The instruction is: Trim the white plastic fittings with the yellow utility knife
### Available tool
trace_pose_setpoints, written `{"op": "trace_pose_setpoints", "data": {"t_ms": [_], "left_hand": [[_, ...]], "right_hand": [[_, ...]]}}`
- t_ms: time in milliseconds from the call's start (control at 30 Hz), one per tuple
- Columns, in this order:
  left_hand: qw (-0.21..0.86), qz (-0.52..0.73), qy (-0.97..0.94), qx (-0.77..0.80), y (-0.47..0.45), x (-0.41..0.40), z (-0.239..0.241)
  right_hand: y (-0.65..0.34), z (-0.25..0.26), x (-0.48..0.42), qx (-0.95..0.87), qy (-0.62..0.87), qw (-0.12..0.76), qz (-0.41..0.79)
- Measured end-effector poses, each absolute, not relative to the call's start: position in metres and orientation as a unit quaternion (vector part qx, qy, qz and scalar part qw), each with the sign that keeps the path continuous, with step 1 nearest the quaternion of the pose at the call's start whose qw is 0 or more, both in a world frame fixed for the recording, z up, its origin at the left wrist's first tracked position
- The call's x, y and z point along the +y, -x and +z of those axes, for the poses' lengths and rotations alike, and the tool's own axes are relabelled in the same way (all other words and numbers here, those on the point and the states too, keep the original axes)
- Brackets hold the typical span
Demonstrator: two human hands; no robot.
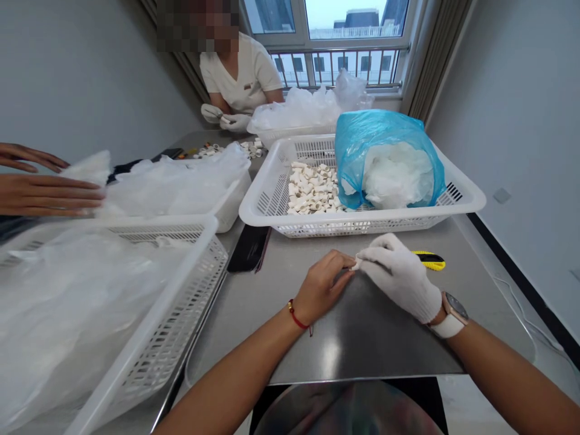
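Observation:
My left hand (327,283), bare with a red string bracelet, is closed at the fingertips on a small white tube piece (356,264). From the other side my right hand (399,277), in a white knitted glove, pinches the same piece. Both hands meet low over the steel table (344,338). Just beyond the gloved hand lies a yellow and black utility knife (432,261), partly hidden by it. Short white tube pieces (312,188) like this one lie heaped in the white plastic basket (326,228) ahead of my hands.
A blue plastic bag (380,124) with white material fills the basket's right side. A dark phone (248,248) lies left of my hands. Bag-filled baskets (170,329) line the left. Another person's hands (49,184) reach in there; a gloved co-worker (244,72) works at the far end.

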State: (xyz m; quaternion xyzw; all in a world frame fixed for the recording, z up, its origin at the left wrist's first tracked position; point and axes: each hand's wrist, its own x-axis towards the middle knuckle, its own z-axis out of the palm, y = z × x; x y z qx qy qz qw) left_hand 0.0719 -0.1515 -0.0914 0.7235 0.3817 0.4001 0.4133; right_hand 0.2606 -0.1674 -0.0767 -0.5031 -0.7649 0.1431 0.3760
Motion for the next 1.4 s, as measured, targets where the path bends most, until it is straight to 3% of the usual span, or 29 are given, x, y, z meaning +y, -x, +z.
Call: {"op": "trace_pose_setpoints", "data": {"t_ms": [133, 300, 500, 667, 833, 933, 1100, 1233, 1400], "left_hand": [[0.443, 0.398, -0.699, 0.397, -0.075, -0.154, -0.095], [0.575, 0.448, -0.554, 0.404, -0.08, -0.149, -0.098], [0.686, 0.332, -0.505, 0.405, -0.076, -0.139, -0.095], [0.652, 0.377, -0.496, 0.432, -0.078, -0.142, -0.094], [0.497, 0.442, -0.601, 0.443, -0.078, -0.149, -0.089], [0.407, 0.433, -0.698, 0.4, -0.075, -0.153, -0.086], [0.354, 0.384, -0.777, 0.353, -0.073, -0.159, -0.088], [0.381, 0.386, -0.761, 0.355, -0.078, -0.161, -0.092], [0.591, 0.446, -0.553, 0.382, -0.081, -0.152, -0.097]], "right_hand": [[-0.26, -0.078, -0.171, -0.792, 0.514, 0.286, 0.16], [-0.263, -0.079, -0.17, -0.797, 0.475, 0.331, 0.175], [-0.263, -0.083, -0.171, -0.851, 0.414, 0.298, 0.127], [-0.259, -0.083, -0.173, -0.81, 0.433, 0.337, 0.205], [-0.254, -0.079, -0.172, -0.712, 0.485, 0.39, 0.325], [-0.254, -0.075, -0.172, -0.638, 0.49, 0.397, 0.442], [-0.254, -0.072, -0.17, -0.528, 0.485, 0.408, 0.566], [-0.251, -0.075, -0.169, -0.487, 0.504, 0.417, 0.578], [-0.269, -0.064, -0.172, -0.488, 0.423, 0.467, 0.604]]}}
